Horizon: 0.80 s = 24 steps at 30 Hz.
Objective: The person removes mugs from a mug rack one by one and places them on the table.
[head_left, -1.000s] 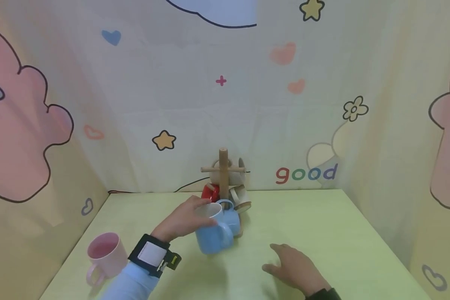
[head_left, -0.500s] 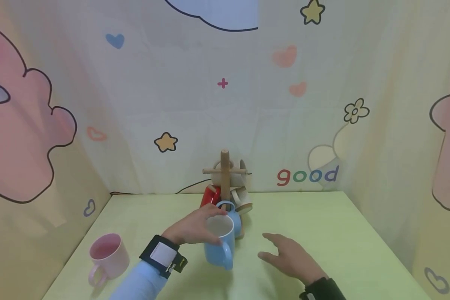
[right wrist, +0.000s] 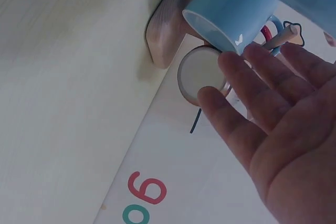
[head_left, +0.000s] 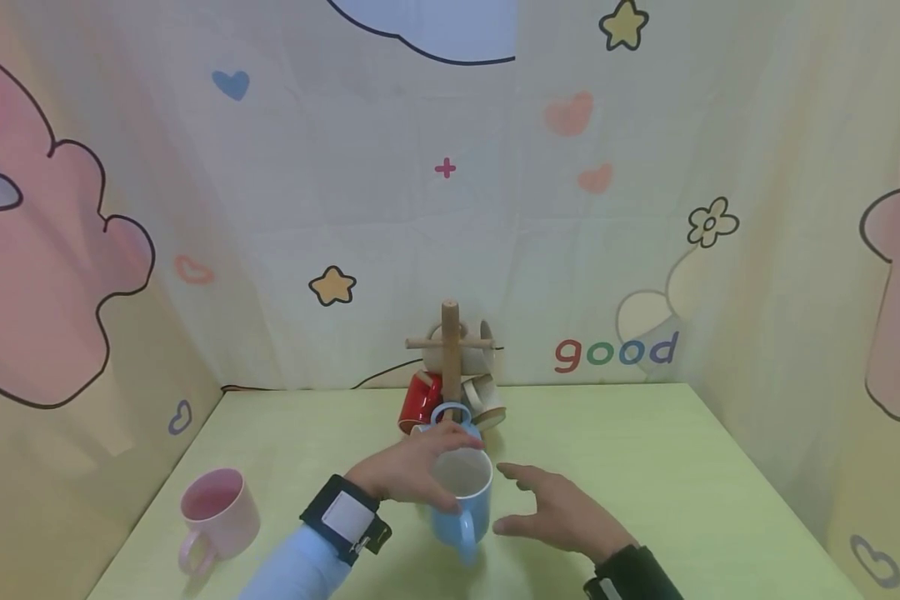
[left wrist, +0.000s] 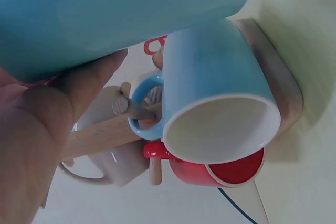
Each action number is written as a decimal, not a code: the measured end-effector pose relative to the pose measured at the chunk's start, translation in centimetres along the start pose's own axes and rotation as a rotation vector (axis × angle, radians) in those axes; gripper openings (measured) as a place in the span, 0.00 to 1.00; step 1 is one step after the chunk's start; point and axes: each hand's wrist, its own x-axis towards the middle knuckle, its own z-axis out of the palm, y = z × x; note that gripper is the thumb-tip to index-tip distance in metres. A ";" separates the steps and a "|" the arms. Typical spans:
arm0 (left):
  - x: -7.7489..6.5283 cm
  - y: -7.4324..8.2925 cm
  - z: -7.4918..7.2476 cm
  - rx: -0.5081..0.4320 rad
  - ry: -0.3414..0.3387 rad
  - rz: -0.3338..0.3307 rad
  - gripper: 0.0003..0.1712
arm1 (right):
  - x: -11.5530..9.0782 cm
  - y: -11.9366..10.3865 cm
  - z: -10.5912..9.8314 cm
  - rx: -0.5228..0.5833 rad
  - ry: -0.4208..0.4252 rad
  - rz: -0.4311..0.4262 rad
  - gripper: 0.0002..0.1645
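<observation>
A light blue mug (head_left: 481, 505) is upright in my left hand (head_left: 408, 468), its handle turned towards me. Thumb and fingers grip it around the upper wall and rim. Just right of it is my right hand (head_left: 558, 512), fingers extended and apart, holding nothing. Behind the held mug stands a wooden mug tree (head_left: 450, 354). Another blue mug (left wrist: 215, 72) hangs there by its handle on a peg, mouth tipped downward. A red mug (head_left: 421, 402) and a white mug with a tan base (head_left: 486, 402) hang lower on either side, with pale cups (head_left: 477, 360) above.
A pink mug (head_left: 225, 521) stands upright on the pale green table (head_left: 630, 450) at the left. A printed cloth wall (head_left: 375, 167) closes off the back and sides. A dark cord (head_left: 386, 372) runs along the table's back edge.
My left hand has carried the blue mug right and nearer to me, its handle swinging round to the front. My right hand has moved left, close to the mug.
</observation>
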 end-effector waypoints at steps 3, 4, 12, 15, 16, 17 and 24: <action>0.1 0.2 0.2 0.016 -0.018 0.018 0.42 | 0.2 0.0 0.3 0.012 0.003 -0.062 0.48; 0.1 0.2 0.4 0.016 -0.024 0.028 0.42 | 0.3 0.0 0.4 0.022 0.004 -0.081 0.48; 0.3 0.5 0.7 -0.047 -0.069 0.115 0.44 | 0.3 0.2 0.9 0.110 -0.037 -0.132 0.43; 0.2 0.7 0.6 -0.042 -0.077 0.119 0.44 | 0.3 0.2 1.0 0.128 -0.039 -0.142 0.43; 0.2 0.7 0.6 -0.042 -0.079 0.117 0.44 | 0.3 0.2 1.1 0.140 -0.040 -0.145 0.42; 0.2 0.8 0.6 -0.045 -0.081 0.116 0.44 | 0.3 0.2 1.1 0.151 -0.041 -0.147 0.42; 0.1 0.6 0.5 -0.045 -0.095 0.138 0.43 | 0.4 0.3 1.6 0.200 -0.037 -0.149 0.39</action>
